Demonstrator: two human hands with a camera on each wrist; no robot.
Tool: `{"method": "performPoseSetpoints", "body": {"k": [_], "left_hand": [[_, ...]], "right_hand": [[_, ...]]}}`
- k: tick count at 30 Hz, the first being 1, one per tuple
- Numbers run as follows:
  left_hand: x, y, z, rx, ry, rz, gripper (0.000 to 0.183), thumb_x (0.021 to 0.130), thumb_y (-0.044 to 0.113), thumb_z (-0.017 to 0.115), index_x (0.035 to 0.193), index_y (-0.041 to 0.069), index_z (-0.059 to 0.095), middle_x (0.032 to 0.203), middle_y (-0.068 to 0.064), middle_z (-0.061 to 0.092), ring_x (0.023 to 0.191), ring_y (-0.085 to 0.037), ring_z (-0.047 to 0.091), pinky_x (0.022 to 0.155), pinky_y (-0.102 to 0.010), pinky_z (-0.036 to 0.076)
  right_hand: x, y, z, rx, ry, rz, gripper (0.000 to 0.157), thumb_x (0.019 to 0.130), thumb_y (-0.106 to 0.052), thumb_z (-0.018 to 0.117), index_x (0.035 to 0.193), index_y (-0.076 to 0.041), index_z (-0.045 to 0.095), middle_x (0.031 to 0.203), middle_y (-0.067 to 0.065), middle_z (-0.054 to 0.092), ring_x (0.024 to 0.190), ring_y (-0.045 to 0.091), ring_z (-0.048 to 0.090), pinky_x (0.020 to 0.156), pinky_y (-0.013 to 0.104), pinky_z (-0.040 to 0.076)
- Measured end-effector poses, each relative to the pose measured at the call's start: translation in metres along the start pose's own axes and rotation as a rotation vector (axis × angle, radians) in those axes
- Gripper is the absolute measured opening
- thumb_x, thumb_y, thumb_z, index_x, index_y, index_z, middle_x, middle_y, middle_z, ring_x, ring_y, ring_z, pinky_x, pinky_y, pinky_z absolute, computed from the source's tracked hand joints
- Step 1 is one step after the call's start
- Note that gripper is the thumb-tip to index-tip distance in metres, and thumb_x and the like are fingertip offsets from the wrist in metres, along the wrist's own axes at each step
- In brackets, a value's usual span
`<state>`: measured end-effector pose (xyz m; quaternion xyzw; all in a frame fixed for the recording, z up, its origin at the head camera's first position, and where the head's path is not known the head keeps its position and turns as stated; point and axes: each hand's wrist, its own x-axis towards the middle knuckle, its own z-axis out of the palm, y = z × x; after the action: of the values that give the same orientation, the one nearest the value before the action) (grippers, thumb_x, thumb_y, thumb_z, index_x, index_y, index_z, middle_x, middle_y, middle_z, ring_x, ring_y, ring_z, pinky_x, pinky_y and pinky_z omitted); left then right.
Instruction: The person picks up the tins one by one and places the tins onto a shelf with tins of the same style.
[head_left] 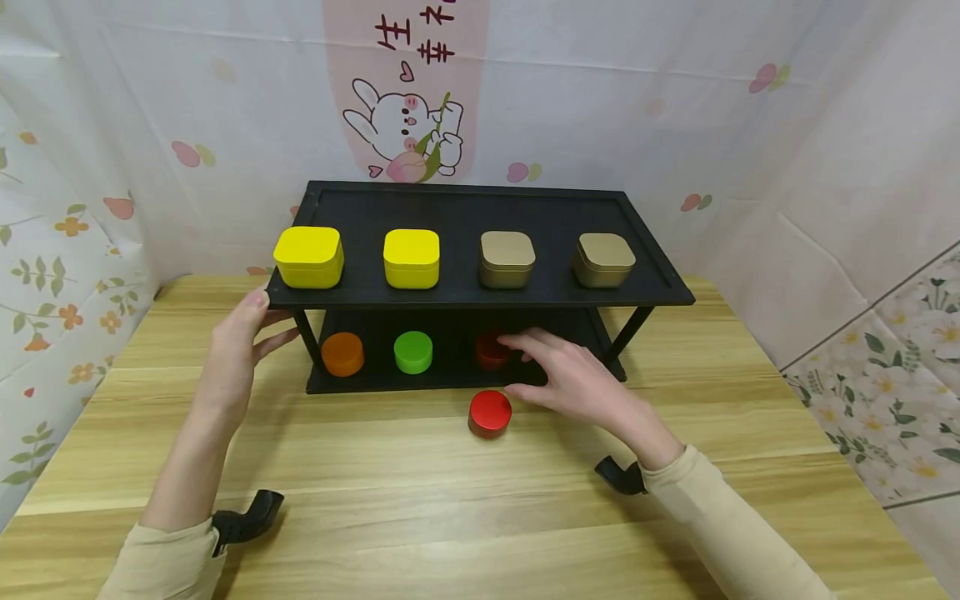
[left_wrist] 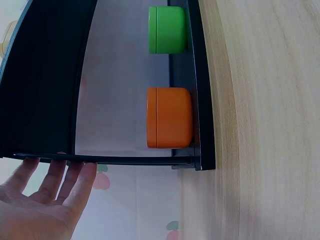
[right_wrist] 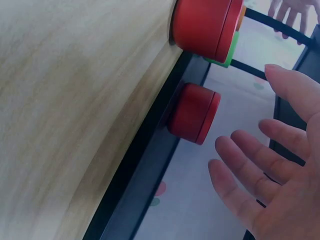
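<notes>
A two-tier black shelf (head_left: 465,296) stands on the wooden table. At its left end my left hand (head_left: 238,337) touches the upper tier; in the left wrist view the straight fingers (left_wrist: 75,190) rest against the side edge. My right hand (head_left: 566,371) reaches toward the lower tier, fingers spread and holding nothing. Beside its fingertips sits a round red tin (right_wrist: 194,114) on that tier, with a gap between them in the right wrist view. A second red tin (head_left: 490,414) stands on the table just before the shelf, near my right thumb.
Orange (head_left: 342,354) and green (head_left: 413,352) round tins stand on the lower tier. Up top are two yellow square tins (head_left: 308,257) (head_left: 412,259) and two tan ones (head_left: 507,259) (head_left: 603,260). A patterned cloth (head_left: 600,108) hangs behind the shelf.
</notes>
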<state>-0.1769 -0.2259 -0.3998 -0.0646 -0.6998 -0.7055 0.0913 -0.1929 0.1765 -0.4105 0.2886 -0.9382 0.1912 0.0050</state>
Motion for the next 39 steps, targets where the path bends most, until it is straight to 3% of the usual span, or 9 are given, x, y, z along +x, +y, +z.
{"method": "performPoseSetpoints", "body": {"k": [13, 25, 33, 39], "left_hand": [[0.000, 0.001, 0.000, 0.015, -0.001, 0.000, 0.041, 0.110, 0.043, 0.042, 0.136, 0.019, 0.063, 0.129, 0.009, 0.059, 0.117, -0.011, 0.058, 0.091, -0.011, 0.057], [0.000, 0.001, 0.000, 0.012, 0.001, -0.004, 0.041, 0.110, 0.042, 0.043, 0.136, 0.019, 0.063, 0.130, 0.009, 0.059, 0.116, -0.011, 0.058, 0.091, -0.011, 0.057], [0.000, 0.001, 0.001, 0.024, 0.003, -0.014, 0.040, 0.110, 0.043, 0.042, 0.136, 0.020, 0.062, 0.129, 0.009, 0.058, 0.117, -0.011, 0.057, 0.091, -0.011, 0.057], [0.000, 0.001, 0.000, 0.017, 0.001, -0.006, 0.040, 0.110, 0.043, 0.043, 0.136, 0.019, 0.063, 0.129, 0.009, 0.059, 0.117, -0.012, 0.057, 0.091, -0.011, 0.057]], "right_hand": [[-0.005, -0.009, 0.004, 0.007, -0.038, -0.070, 0.064, 0.086, -0.040, 0.084, 0.141, -0.017, 0.061, 0.128, 0.005, 0.069, 0.107, 0.021, 0.070, 0.079, 0.033, 0.063], [-0.009, -0.016, 0.020, -0.004, -0.109, -0.105, 0.061, 0.088, -0.041, 0.082, 0.140, -0.016, 0.063, 0.129, 0.001, 0.068, 0.104, 0.014, 0.067, 0.091, 0.031, 0.062], [-0.010, -0.020, 0.027, -0.003, -0.134, -0.121, 0.058, 0.088, -0.041, 0.082, 0.137, -0.016, 0.064, 0.124, -0.004, 0.068, 0.096, 0.008, 0.063, 0.081, 0.019, 0.060], [-0.009, -0.022, 0.030, -0.012, -0.143, -0.144, 0.055, 0.088, -0.040, 0.081, 0.136, -0.017, 0.065, 0.122, -0.003, 0.068, 0.096, 0.007, 0.063, 0.081, 0.019, 0.059]]}}
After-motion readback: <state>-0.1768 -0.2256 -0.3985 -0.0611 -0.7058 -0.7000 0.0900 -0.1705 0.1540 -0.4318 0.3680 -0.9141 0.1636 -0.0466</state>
